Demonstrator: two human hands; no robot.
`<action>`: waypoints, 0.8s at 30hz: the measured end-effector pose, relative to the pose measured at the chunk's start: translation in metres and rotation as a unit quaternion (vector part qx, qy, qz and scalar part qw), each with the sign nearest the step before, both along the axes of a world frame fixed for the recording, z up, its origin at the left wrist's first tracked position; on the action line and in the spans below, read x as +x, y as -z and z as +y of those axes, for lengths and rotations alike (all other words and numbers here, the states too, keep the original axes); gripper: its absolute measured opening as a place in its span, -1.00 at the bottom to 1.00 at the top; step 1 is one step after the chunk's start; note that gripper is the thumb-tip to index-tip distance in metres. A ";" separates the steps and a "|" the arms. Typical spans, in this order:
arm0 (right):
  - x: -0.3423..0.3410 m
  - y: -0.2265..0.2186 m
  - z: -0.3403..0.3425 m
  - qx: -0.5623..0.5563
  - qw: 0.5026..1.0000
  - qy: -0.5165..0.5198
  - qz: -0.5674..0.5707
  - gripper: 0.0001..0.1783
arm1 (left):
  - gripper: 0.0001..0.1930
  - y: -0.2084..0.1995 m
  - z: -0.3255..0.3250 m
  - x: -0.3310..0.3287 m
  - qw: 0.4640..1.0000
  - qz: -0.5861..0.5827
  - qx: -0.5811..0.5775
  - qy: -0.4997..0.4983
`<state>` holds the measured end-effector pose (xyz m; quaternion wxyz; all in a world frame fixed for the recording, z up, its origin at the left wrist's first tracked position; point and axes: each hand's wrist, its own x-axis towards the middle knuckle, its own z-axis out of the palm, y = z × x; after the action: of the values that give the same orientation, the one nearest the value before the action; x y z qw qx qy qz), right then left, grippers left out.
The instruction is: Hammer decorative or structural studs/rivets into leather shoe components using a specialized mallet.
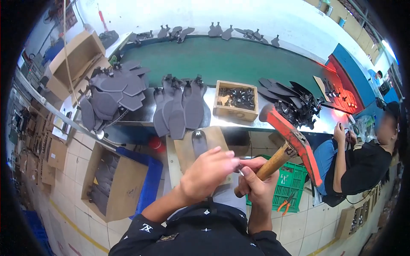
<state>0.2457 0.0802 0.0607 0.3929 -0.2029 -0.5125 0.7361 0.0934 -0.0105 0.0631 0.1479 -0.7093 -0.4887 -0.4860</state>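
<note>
One hammer (276, 161) sits clasped in the right hand (258, 183), nearer than the wooden box (235, 112), a small shiny piece (241, 172) showing at the thumb. Close up beside it, left hand (209, 170), fingers stretched; whether it pinches anything, can't tell! Orange pliers (281, 208) and a green crate (300, 171), nearer than the box, to its right; one grey sole (200, 144), nearer and left. Grey soles (194, 110) crowd the box's left, dark soles (279, 91) heap on its right, and behind it, a wide green surface (239, 59).
</note>
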 end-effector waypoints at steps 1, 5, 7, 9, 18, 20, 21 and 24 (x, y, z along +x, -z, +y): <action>0.002 0.000 0.000 -0.012 1.000 -0.010 0.004 -0.86 | -0.78 0.000 0.000 0.010 0.977 -0.212 -0.020 0.016; 0.001 0.000 -0.001 0.008 1.000 -0.019 0.020 -0.88 | -0.73 -0.003 -0.005 0.000 0.947 -0.306 -0.090 0.030; -0.002 0.001 -0.001 0.033 0.999 -0.035 0.024 -0.85 | -0.73 0.003 -0.006 -0.003 0.952 -0.282 -0.107 0.040; -0.002 0.001 -0.002 0.042 0.998 -0.050 0.011 -0.85 | -0.72 0.007 -0.008 -0.007 0.949 -0.291 -0.105 0.052; -0.058 0.046 0.039 0.159 0.977 -0.024 -0.142 -0.87 | -0.66 0.096 0.019 -0.075 0.938 -0.233 -0.153 -0.205; -0.079 0.057 0.046 0.116 0.979 -0.058 -0.159 -0.86 | -0.67 0.111 0.027 -0.087 0.948 -0.186 -0.122 -0.226; -0.087 0.058 0.050 0.096 0.967 -0.082 -0.220 -0.85 | -0.69 0.117 0.030 -0.093 0.939 -0.247 -0.170 -0.170; -0.105 0.085 0.059 0.165 0.967 -0.096 -0.171 -0.84 | -0.71 0.117 0.031 -0.093 0.908 -0.342 -0.218 -0.100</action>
<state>0.1404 0.1393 -0.0240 0.2552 -0.2081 -0.7038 0.6294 0.0009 0.0206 -0.0537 -0.1391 -0.4613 -0.6715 -0.5629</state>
